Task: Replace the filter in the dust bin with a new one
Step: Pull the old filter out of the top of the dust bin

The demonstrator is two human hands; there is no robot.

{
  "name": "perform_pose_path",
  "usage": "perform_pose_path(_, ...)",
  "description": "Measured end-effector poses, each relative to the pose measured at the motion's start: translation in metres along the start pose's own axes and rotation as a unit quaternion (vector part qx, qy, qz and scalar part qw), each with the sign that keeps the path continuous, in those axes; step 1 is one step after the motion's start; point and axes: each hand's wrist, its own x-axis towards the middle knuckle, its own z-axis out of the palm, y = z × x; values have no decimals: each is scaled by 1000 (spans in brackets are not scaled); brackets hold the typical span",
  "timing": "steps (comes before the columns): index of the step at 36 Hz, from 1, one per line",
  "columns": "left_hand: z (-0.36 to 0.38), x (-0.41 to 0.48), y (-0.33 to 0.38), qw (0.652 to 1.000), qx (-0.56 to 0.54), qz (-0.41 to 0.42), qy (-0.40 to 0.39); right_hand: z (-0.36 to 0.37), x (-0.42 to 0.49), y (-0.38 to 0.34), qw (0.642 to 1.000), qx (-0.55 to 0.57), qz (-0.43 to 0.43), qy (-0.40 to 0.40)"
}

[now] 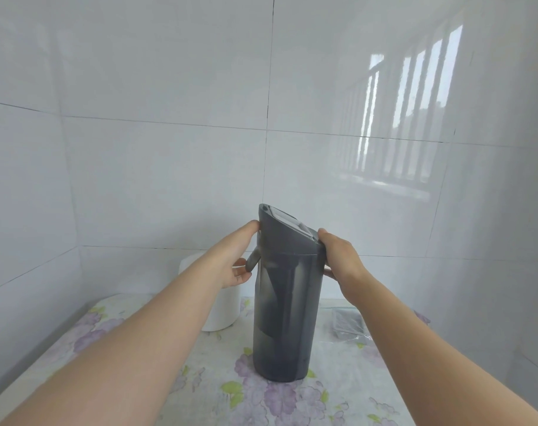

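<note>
A tall dark grey dust bin (284, 315) stands upright on the flowered table (292, 401). Its slanted top (287, 229) carries a pale rectangular filter panel. My left hand (235, 259) grips the bin's left upper side, thumb near the top edge and fingers by a small side tab. On the opposite side, my right hand (341, 259) holds the upper right edge. A new filter in clear plastic wrap (347, 322) lies flat on the table to the right of the bin, partly behind my right forearm.
A white cylindrical object (224, 302) stands behind and left of the bin, partly hidden by my left arm. White tiled walls close in the table at the back and on both sides.
</note>
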Motion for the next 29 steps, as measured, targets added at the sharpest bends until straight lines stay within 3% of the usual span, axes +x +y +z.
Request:
perform_pose_path(9, -4, 1, 2, 1000, 2, -1, -23, -2, -3, -8, 999, -27, -11, -16)
perform_pose_path(16, -6, 4, 3, 999, 0, 16, -28, 0, -13, -37, 994, -76, -78, -31)
perform_pose_path(22, -9, 8, 3, 999, 2, 13, -38, -3, -6, -57, 979, -149, -113, -82)
perform_pose_path(29, -9, 12, 1, 999, -12, 18, -48, -7, 2, -83, 954, -236, -99, -158)
